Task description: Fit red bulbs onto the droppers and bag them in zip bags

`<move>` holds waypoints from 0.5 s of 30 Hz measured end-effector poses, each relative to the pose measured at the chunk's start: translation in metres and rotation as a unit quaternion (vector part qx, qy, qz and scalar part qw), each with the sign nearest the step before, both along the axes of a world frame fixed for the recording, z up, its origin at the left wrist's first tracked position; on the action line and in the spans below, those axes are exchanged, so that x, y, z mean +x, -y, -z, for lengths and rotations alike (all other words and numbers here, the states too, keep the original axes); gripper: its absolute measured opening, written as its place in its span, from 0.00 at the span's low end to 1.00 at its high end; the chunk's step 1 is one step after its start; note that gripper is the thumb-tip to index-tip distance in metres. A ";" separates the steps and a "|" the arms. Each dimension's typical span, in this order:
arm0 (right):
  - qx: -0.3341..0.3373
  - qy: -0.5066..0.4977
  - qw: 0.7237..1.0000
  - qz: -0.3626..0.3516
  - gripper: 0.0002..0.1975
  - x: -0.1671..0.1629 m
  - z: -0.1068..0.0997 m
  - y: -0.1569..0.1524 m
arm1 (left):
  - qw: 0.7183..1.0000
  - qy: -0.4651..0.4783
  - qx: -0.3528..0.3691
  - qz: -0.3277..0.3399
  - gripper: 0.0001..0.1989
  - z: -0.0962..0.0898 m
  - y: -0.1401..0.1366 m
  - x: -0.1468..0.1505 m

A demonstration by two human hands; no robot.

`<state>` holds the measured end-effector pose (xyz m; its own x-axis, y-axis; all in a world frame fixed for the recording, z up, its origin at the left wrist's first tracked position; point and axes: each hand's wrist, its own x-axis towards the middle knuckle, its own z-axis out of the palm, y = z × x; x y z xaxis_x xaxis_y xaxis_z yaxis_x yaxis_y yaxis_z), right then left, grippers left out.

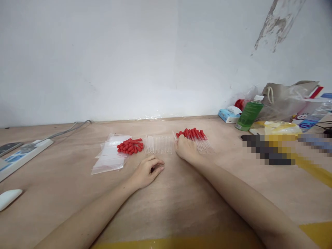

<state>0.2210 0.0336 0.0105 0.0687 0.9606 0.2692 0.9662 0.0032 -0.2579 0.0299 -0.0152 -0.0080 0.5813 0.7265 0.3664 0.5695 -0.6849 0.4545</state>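
My left hand (147,172) lies on the table with nothing in it, thumb and fingers apart. In front of it is a row of clear, thin dropper tubes (158,144), side by side. To their left, a heap of red rubber bulbs (130,146) rests partly on clear plastic bags (111,155). My right hand (186,148) is closed at the left end of a row of droppers with red bulbs (201,135). A clear dropper tube (174,135) sticks out past its fingertips; the hand covers the rest of it.
A power strip (26,155) with a grey cable stands at the left, near a phone (10,148) and a white object (9,199). On the right are a tissue box (229,114), a green bottle (249,114), plastic bags (282,97) and a blurred dark patch (267,148). A wall (116,62) rises behind.
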 end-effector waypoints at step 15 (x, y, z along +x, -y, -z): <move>0.226 -0.031 0.931 -0.286 0.10 0.059 0.037 0.046 | 0.959 -0.250 0.014 -0.131 0.08 -0.067 -0.143 -0.060</move>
<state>0.2802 -0.0126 -0.0265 -0.3912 0.6343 0.6668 0.7563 0.6344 -0.1598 -0.0299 0.1278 0.0595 0.4886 0.8653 0.1120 0.8655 -0.4969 0.0635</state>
